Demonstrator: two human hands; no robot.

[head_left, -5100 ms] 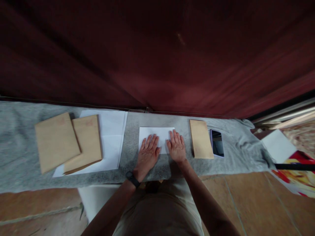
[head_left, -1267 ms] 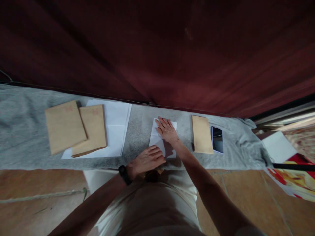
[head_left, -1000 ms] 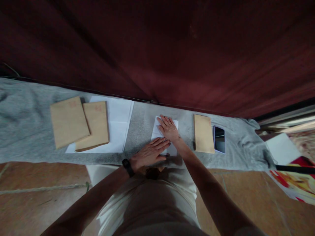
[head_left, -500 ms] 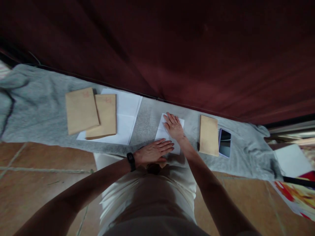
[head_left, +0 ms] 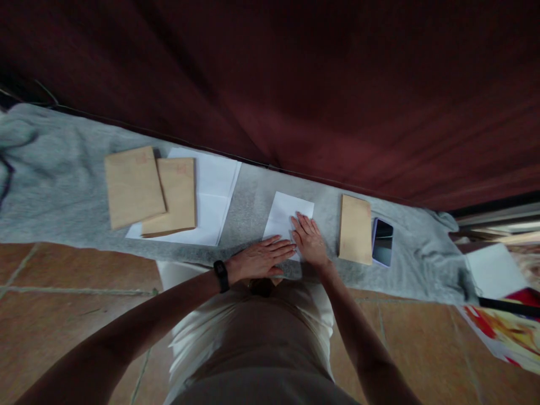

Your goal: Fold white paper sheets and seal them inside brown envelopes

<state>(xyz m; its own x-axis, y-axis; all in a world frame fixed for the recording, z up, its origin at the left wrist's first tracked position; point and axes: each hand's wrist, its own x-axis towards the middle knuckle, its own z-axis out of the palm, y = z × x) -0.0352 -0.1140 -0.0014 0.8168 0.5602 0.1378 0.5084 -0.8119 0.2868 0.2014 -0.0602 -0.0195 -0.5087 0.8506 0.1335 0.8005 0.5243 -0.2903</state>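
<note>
A folded white sheet of paper [head_left: 289, 211] lies on the grey cloth in front of me. My left hand [head_left: 265, 259], with a black band at the wrist, rests flat across the sheet's near left part, fingers stretched out. On its near right part lies my right hand [head_left: 311, 239], palm down with the fingers extended. Both hands cover the near end of the paper, so that end is partly hidden. To the right of my right hand is a stack of brown envelopes [head_left: 355, 229].
A phone [head_left: 382, 242] lies right of that stack. At the left, two more piles of brown envelopes [head_left: 135, 188] overlap larger white sheets [head_left: 215, 194]. The grey cloth [head_left: 248, 194] covers a narrow surface against a dark red drape [head_left: 295, 101]. Tiled floor [head_left: 84, 320] lies below.
My right hand has slid from the far part of the folded sheet toward me and slightly right, uncovering its far end. My left hand stays about where it was on the paper.
</note>
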